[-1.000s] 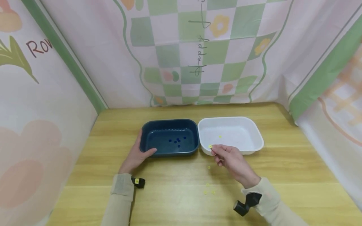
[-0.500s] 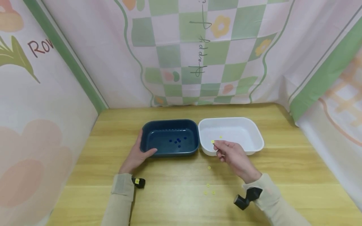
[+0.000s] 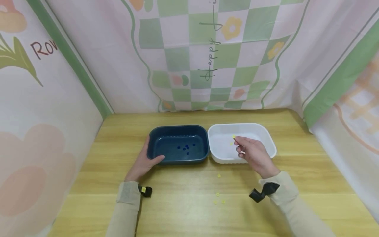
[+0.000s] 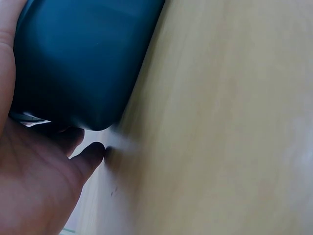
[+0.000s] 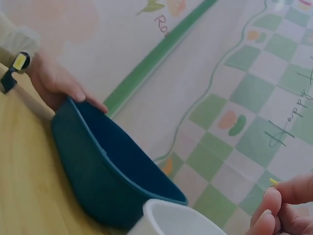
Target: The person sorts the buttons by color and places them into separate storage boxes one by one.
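Note:
My left hand (image 3: 142, 164) grips the left end of a dark blue tray (image 3: 165, 144), its thumb over the near rim. Several small dark blue pieces (image 3: 188, 148) lie scattered on that tray's floor. Between thumb and forefinger, my right hand (image 3: 255, 154) pinches a small yellow ring (image 3: 233, 136) above the white tray (image 3: 226, 160). Below it, another yellow piece (image 3: 231, 144) lies in the white tray. The right wrist view shows the pinched ring edge-on as a thin yellow sliver (image 5: 274, 181) at the fingertips. In the left wrist view, the blue tray's outer wall (image 4: 83, 63) is close beside the palm.
Both trays stand side by side on a wooden table (image 3: 177, 210), their ends nearly meeting. Several yellow rings lie in front of the white tray, one ring (image 3: 219, 175) nearest to it and another ring (image 3: 223, 201) closer to me. A patterned curtain (image 3: 201, 65) hangs behind.
My right hand has moved from the white tray's near left corner rightward and farther in over the tray, still pinching the yellow ring. My left hand stays on the blue tray.

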`<state>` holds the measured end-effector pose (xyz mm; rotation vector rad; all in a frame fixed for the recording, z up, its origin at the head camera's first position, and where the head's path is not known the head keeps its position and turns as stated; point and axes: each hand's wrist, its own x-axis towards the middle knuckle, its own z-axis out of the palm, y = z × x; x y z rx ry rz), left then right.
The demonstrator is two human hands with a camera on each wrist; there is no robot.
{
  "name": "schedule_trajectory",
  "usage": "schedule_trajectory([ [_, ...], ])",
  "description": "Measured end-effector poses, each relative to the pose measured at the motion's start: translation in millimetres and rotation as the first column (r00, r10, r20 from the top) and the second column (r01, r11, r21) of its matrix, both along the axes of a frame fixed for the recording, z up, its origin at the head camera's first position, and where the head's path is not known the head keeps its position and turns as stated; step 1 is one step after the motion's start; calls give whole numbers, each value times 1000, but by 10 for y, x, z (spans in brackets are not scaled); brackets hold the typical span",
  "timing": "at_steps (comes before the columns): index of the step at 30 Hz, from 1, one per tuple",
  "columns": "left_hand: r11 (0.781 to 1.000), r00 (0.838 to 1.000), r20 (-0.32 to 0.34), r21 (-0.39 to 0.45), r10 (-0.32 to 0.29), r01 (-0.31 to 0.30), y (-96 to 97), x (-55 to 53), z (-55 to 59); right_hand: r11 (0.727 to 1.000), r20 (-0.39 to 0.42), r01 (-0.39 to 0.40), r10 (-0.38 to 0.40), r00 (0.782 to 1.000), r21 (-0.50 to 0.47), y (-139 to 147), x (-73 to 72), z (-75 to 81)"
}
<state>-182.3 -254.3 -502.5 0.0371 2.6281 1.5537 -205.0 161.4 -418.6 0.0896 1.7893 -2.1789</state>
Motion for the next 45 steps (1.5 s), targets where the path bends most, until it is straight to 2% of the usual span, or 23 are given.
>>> schedule_trajectory([
  [16, 1000, 1000, -3, 0, -3, 3, -1, -14, 13, 998, 52, 38, -40, 998, 41, 154, -194, -21],
  [19, 1000, 1000, -3, 1, -1, 1, -6, -17, 11, 993, 41, 29, -33, 999, 114, 190, -231, -12],
  [22, 1000, 1000, -1, -3, 0, 0, -8, -15, 16, 963, 0, 3, -3, 1000, 271, 235, -268, -7],
  [26, 1000, 1000, 4, -13, 0, 0, -3, -1, 36, 868, -71, -20, 63, 995, 497, 306, -318, -17],
  [31, 1000, 1000, 7, -23, 5, -5, 4, 9, 58, 729, -116, -29, 148, 982, 684, 345, -360, -56],
  [33, 1000, 1000, 8, -25, 9, -8, 4, 10, 60, 648, -147, -8, 185, 972, 761, 343, -366, -75],
  [37, 1000, 1000, 9, -25, 8, -8, 6, 10, 53, 438, -193, 65, 254, 948, 896, 338, -366, -106],
  [39, 1000, 1000, 6, -22, 8, -8, 6, 11, 45, 337, -191, 88, 286, 939, 938, 341, -360, -111],
  [42, 1000, 1000, 0, -16, 5, -5, 6, 7, 31, 224, -144, 70, 332, 932, 972, 346, -355, -108],
  [45, 1000, 1000, -3, -13, 5, -5, 4, 0, 16, 141, -68, 17, 366, 928, 990, 340, -360, -114],
])
